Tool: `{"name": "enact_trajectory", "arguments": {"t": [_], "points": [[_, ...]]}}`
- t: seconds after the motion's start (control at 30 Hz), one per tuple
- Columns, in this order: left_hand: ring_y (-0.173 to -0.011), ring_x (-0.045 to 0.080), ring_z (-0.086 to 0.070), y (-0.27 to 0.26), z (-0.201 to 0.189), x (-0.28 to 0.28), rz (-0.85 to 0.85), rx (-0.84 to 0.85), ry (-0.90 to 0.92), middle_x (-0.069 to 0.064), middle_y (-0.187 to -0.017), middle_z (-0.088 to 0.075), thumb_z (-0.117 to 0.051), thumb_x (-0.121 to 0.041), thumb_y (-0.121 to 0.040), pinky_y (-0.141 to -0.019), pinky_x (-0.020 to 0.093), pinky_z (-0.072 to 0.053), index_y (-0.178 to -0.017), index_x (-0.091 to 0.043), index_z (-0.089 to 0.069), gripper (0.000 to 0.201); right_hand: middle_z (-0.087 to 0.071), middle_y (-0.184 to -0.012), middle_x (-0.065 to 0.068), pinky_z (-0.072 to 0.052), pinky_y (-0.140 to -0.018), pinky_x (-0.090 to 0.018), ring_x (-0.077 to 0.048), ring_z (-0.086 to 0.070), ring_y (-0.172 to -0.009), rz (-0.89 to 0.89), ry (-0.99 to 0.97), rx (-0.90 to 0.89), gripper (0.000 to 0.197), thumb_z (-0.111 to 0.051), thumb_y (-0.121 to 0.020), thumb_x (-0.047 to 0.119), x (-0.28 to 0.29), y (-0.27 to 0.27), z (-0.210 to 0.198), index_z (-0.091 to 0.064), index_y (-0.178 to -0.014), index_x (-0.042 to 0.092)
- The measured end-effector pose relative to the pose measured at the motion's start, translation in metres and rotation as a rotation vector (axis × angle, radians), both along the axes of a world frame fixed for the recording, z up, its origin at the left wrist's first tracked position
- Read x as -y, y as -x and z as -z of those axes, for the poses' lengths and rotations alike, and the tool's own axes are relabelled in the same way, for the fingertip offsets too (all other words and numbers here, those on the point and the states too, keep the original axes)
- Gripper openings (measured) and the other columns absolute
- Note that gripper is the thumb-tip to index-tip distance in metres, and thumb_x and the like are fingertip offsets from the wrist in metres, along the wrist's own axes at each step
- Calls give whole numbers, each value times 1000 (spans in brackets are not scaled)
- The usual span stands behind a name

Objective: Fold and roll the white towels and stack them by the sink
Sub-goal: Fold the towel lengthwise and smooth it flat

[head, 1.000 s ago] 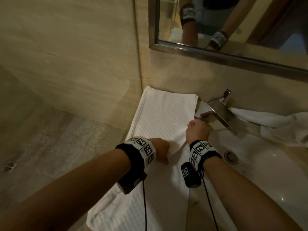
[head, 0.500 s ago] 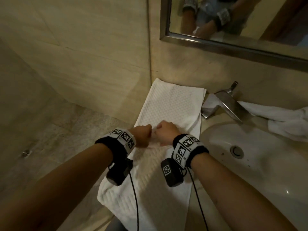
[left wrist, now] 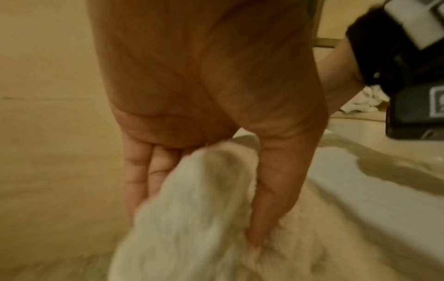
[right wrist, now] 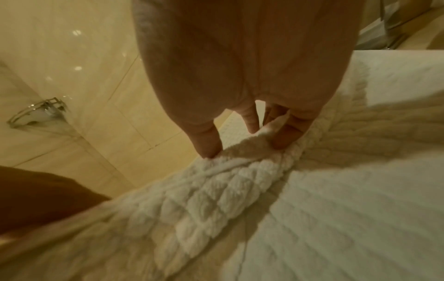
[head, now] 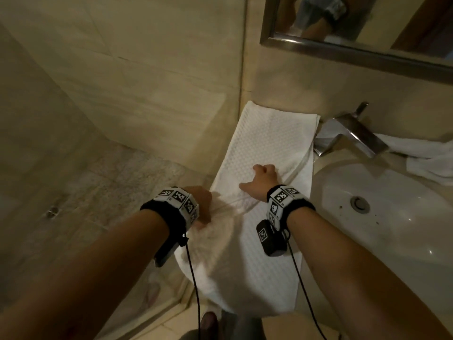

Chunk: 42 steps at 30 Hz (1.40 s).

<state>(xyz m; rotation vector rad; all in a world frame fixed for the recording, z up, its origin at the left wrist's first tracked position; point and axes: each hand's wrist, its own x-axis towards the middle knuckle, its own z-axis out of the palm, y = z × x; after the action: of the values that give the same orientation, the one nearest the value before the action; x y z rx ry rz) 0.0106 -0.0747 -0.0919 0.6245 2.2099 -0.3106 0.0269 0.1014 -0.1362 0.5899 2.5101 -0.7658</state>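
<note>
- The white towel [head: 264, 148] is lying as a long folded strip on the counter [head: 308, 285] left of the sink [head: 392, 217], its far end touching the back wall under the mirror [head: 367, 52] and its near end drooping over the counter's front edge.
- The left hand [head: 199, 204] is grasping a bunched fold of the towel's left edge; in the left wrist view the cloth is sitting between thumb and fingers [left wrist: 141, 171], blurred.
- The right hand [head: 261, 181] is bearing down mid-strip, its thumb and curled fingertips [right wrist: 206, 144] pinching up a small ridge of the pile.
- A taut crease is running across the cloth between the two hands.
- To my eye they are squaring the strip before rolling it; no rolled towel is showing yet.
- Risk: the overhanging end is looking heavy, and if both grips are loosening at once it could be dragging the strip off toward the floor [head: 85, 192].
- Risk: pulling sideways from the left while the right is pinning only one spot could be skewing the layers, giving a lopsided roll.
- Risk: the strip's right edge is lying just beside the faucet [head: 348, 136] and the basin rim; sliding that way could be dipping it into the sink.
- A second towel [head: 429, 158] is waiting crumpled behind the faucet.
</note>
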Motion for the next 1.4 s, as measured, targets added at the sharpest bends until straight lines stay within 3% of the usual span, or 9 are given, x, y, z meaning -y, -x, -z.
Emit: {"name": "enact_trajectory", "arguments": {"t": [0.13,0.37,0.57,0.73,0.87,1.07,1.17,1.27,1.4], "points": [[-74,27,-66,-19,-2,18,-30,73,47,1,-63,-61,-74,-31,-51,-73,37,-59,-55,-13,-66,21,-13,-150,-7,-27,-112,-33,-27,-20,-140,46,-7,-68,78,-64,-85,38,11,-8,6,-24,-149,14],[-70,24,-55,-46,-1,40,16,49,18,5,-77,-56,-70,-23,-68,-65,31,-48,-79,-14,-58,19,7,-159,-2,-18,-117,-37,-24,-4,-147,49,-134,-99,66,-44,-98,32,34,-25,11,-14,-152,13],[-94,28,-62,-75,7,47,-35,-5,-164,9,-97,-58,-63,-34,-82,-73,31,-49,-113,-5,-62,42,13,-159,-8,-14,-116,-48,-29,5,-147,428,-69,-173,85,-54,-92,38,62,-55,3,-1,-153,12],[-83,27,-57,-101,-3,37,-1,1,-215,9,-94,-56,-62,-33,-83,-68,31,-46,-110,-4,-61,40,-25,-147,-17,-40,-99,-43,-39,-38,-128,775,200,-60,83,-67,-76,29,78,-84,-11,-21,-142,6],[-97,28,-61,-121,-11,32,16,-5,-247,10,-97,-56,-63,-31,-82,-69,28,-43,-113,-4,-59,41,-68,-102,-14,-58,-72,-36,-29,-67,-84,881,642,-95,51,-74,-71,22,84,-121,-12,-60,-115,0],[-88,26,-62,-156,-34,17,59,13,-343,11,-94,-57,-57,-20,-88,-63,26,-43,-105,-4,-61,23,-60,-83,-12,-52,-62,-33,-28,-60,-75,851,953,-34,19,-69,-84,21,88,-170,-27,-61,-91,6],[-60,17,-54,-172,-42,14,40,-14,-400,6,-79,-54,-54,-14,-90,-49,21,-40,-99,-6,-60,15,-59,-71,-11,-46,-51,-26,-24,-58,-63,868,858,-142,10,-66,-85,11,88,-181,-26,-64,-89,2],[-87,27,-61,-183,-40,11,80,-56,-405,12,-94,-62,-48,-18,-91,-65,27,-44,-105,-1,-60,26,-64,-85,-16,-52,-55,-31,-27,-63,-70,892,771,-240,22,-63,-88,13,81,-192,-21,-60,-108,2],[-110,28,-56,-202,-30,3,35,-20,-465,13,-123,-58,-40,-21,-96,-84,29,-41,-124,-9,-55,33,-66,-90,-13,-58,-73,-44,-31,-65,-82,895,709,-323,5,-57,-90,12,63,-215,-17,-61,-87,10]]}}
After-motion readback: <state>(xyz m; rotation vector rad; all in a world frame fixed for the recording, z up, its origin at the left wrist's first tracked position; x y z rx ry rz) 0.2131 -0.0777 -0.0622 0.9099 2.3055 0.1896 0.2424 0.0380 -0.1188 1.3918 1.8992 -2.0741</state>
